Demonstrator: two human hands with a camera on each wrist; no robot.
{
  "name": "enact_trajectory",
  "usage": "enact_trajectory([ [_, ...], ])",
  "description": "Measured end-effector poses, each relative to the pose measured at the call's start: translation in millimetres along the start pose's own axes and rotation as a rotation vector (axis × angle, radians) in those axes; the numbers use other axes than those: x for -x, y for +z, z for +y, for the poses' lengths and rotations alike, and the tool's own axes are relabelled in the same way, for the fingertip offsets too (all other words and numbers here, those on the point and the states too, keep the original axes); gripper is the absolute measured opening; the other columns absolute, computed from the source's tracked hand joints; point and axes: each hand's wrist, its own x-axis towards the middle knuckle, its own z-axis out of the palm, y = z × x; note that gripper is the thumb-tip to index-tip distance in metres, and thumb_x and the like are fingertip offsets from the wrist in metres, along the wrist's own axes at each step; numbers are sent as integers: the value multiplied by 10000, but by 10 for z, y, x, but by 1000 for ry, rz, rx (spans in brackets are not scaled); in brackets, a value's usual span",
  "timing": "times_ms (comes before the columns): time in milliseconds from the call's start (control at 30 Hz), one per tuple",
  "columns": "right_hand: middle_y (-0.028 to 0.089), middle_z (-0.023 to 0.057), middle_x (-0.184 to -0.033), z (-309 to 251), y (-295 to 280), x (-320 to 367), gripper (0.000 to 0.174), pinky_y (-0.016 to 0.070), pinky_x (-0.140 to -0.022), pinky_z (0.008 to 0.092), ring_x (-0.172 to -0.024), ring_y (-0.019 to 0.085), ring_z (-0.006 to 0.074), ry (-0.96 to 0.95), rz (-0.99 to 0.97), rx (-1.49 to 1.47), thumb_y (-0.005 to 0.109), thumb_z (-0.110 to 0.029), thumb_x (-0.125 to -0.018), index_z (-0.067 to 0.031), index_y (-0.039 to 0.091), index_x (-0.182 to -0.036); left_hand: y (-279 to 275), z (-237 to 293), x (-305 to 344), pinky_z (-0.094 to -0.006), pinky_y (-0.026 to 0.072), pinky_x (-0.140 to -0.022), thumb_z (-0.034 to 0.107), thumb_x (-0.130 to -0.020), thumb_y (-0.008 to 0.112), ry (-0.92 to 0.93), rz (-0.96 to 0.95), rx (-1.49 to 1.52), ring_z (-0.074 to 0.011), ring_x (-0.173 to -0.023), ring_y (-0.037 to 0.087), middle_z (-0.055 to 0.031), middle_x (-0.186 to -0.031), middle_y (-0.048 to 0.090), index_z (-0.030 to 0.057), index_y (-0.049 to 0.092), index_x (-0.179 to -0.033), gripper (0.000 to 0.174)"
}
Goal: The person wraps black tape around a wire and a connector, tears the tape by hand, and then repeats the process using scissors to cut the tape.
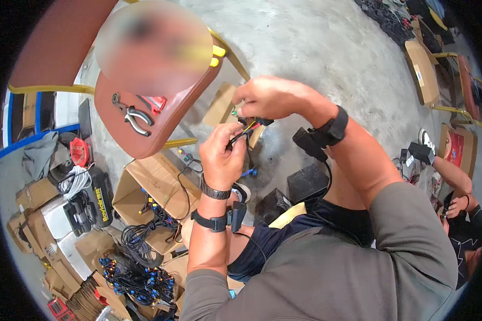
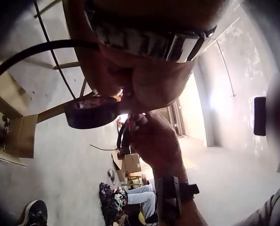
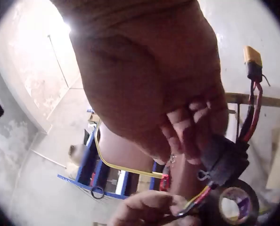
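Observation:
In the head view, the left hand (image 1: 222,155) pinches thin wires close beside the right hand (image 1: 268,99). The right wrist view has the right hand (image 3: 154,80) with curled fingers gripping a black block (image 3: 227,162). Red and black leads (image 3: 253,110) run from it to a yellow-ended connector (image 3: 253,59). Yellow and red wires (image 3: 199,200) leave its other side, pinched by the left hand (image 3: 147,207). A tape roll (image 3: 253,200) is beside these wires. In the left wrist view, the black tape roll (image 2: 90,115) hangs against the left hand (image 2: 159,84); its hold is unclear.
Pliers (image 1: 139,120) and a red-handled tool lie on a brown chair (image 1: 112,120) at the left. Below stand an open cardboard box (image 1: 160,176) and a heap of cables with blue connectors (image 1: 139,281). Another person's arm (image 1: 455,176) shows at the right.

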Motion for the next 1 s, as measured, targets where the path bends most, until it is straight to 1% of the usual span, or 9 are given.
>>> enact_trajectory([
  [33,706,187,-878,-10,29,-20,328,525,-743,420,-797,680,328,3,-40,98,630,-255,-884,15,688,-1060,25,16,-8,-238,439,-561,-55,-772,694,49,-6,3,-94,-616,557,-60,-840,669,18,662,-974,217],
  [67,692,221,-889,-13,26,-31,334,511,-756,460,-823,661,398,22,-133,123,592,-295,-895,5,698,-994,44,30,-15,-245,449,-567,-56,-773,692,97,-11,5,-114,-623,576,-68,-844,672,19,659,-970,213],
  [167,686,221,-846,-99,38,-62,335,509,-722,461,-789,663,385,102,-234,213,567,-305,-895,2,700,-906,68,46,-40,-266,474,-584,-58,-770,690,187,-21,-32,-172,-650,619,-96,-851,676,23,649,-957,208],
  [267,677,226,-803,-29,107,-110,350,507,-688,461,-749,661,383,18,-273,210,541,-305,-888,8,689,-837,69,50,-20,-281,490,-597,-56,-763,696,188,-41,-70,-205,-664,630,-110,-852,674,27,642,-954,215],
  [400,684,209,-769,30,168,-120,291,520,-672,427,-728,674,345,66,-193,61,597,-264,-843,-1,713,-884,81,64,-19,-288,500,-606,-57,-756,705,190,-23,-72,-209,-685,631,-112,-875,663,26,637,-950,222],
  [600,701,194,-793,-54,65,-69,399,534,-686,374,-741,686,258,134,-24,-124,718,-283,-781,10,704,-1050,78,-26,27,-241,490,-641,-78,-762,710,72,33,56,-114,-738,604,-69,-928,644,9,611,-924,209],
  [700,703,173,-813,-45,90,-71,475,527,-671,365,-745,679,234,95,107,-180,747,-306,-763,27,678,-1095,68,4,59,-216,481,-659,-81,-783,717,-91,57,198,-61,-757,578,-32,-915,645,7,599,-916,199],
  [800,700,147,-809,-67,96,-67,508,513,-646,349,-727,661,212,57,166,-253,763,-294,-747,33,661,-1123,78,-12,75,-203,476,-645,-79,-795,723,-247,62,428,-44,-739,569,-9,-880,642,13,595,-914,197],
  [1000,677,111,-767,-135,62,-33,483,481,-610,317,-666,599,163,-37,217,-322,749,-210,-736,20,639,-1146,64,-8,19,-195,459,-595,-59,-800,737,-356,110,453,-41,-688,559,-13,-817,639,38,576,-870,200],
])
